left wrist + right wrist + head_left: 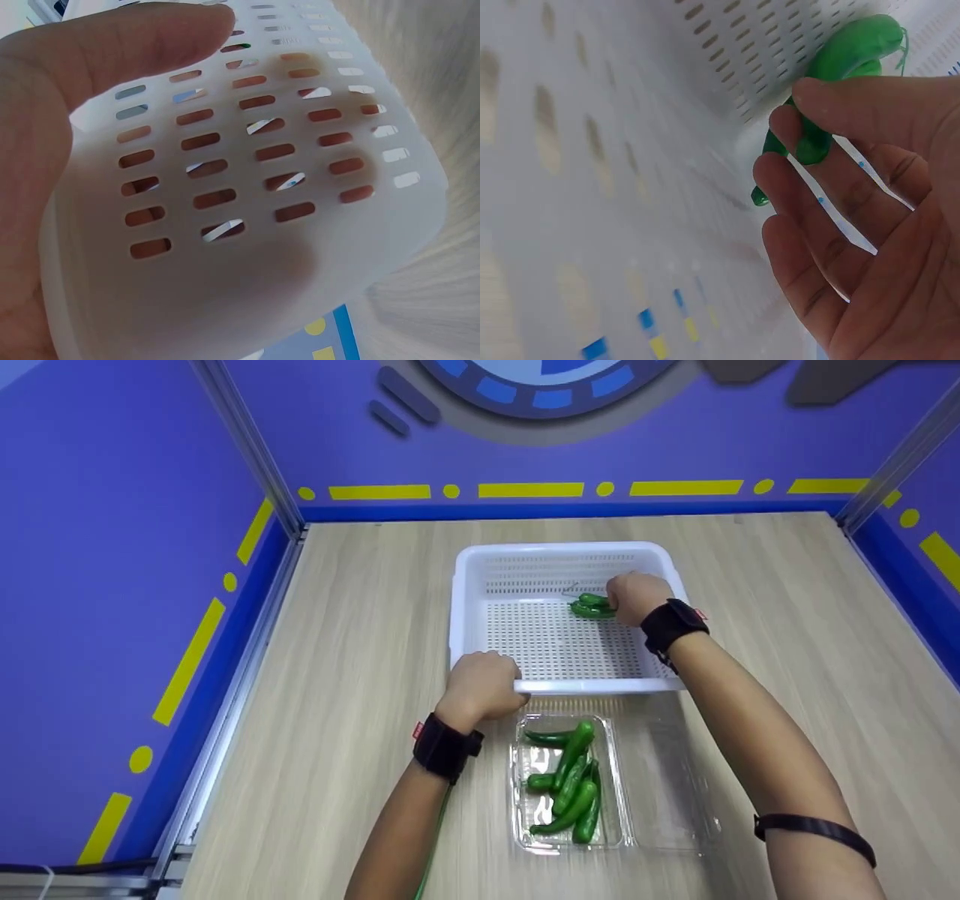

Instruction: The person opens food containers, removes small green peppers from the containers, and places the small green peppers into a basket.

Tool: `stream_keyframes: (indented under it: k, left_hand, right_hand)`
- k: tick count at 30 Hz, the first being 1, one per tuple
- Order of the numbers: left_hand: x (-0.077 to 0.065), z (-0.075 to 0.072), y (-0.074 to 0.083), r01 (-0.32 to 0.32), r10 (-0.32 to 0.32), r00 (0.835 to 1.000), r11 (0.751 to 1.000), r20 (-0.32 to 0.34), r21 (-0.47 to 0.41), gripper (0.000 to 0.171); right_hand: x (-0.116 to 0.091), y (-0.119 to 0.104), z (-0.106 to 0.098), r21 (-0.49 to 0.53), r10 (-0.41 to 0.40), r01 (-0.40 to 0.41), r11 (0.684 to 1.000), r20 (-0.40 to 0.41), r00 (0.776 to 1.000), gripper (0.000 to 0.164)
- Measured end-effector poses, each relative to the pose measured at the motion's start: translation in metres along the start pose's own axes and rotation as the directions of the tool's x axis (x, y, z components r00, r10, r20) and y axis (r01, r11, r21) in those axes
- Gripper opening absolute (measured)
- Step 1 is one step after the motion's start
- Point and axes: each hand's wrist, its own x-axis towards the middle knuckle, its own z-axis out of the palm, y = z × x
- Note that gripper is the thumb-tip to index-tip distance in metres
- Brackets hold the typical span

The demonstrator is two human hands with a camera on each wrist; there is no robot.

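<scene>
A white perforated plastic basket stands on the table beyond the clear box. My left hand grips its near wall by the left corner; in the left wrist view the thumb lies on the slotted outer wall, and finger shadows show through from behind. Inside the basket, at the right, my right hand pinches a green pepper between thumb and fingertips. Green peppers show just left of that hand, partly hidden by it. Several more green peppers lie in the clear plastic box.
The clear plastic box sits just in front of the basket, its see-through lid folded out flat to the right. Blue and purple walls border the wood-grain table at the back and sides.
</scene>
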Motion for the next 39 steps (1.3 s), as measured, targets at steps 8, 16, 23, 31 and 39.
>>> stream_keyframes:
  k: [8, 16, 23, 31, 39]
  left_hand:
    - [0.001, -0.003, 0.003, 0.002, -0.002, 1.0, 1.0, 0.0, 0.001, 0.034]
    - [0.001, -0.001, 0.002, -0.012, 0.012, 1.0, 1.0, 0.002, 0.027, 0.034]
    - [0.001, 0.001, 0.0, -0.003, 0.003, 1.0, 1.0, 0.005, 0.014, 0.033]
    - [-0.001, 0.003, 0.0, -0.006, 0.006, 1.0, 1.0, 0.0, 0.025, 0.038]
    - [0.001, 0.001, -0.002, -0.001, 0.001, 1.0, 1.0, 0.002, 0.027, 0.035]
  right_hand:
    - [0.005, 0.002, 0.004, -0.008, 0.047, -0.047, 0.999, 0.024, 0.999, 0.013]
    - [0.009, 0.003, 0.008, 0.012, 0.06, -0.061, 0.998, 0.055, 0.997, 0.01]
    - [0.012, 0.005, 0.012, 0.041, 0.057, -0.059, 0.997, 0.066, 0.996, 0.02]
    - [0.012, 0.006, 0.015, 0.042, 0.029, -0.031, 0.999, 0.048, 0.998, 0.013]
    - [0.011, 0.004, 0.007, 0.044, 0.058, -0.061, 0.997, 0.063, 0.996, 0.016]
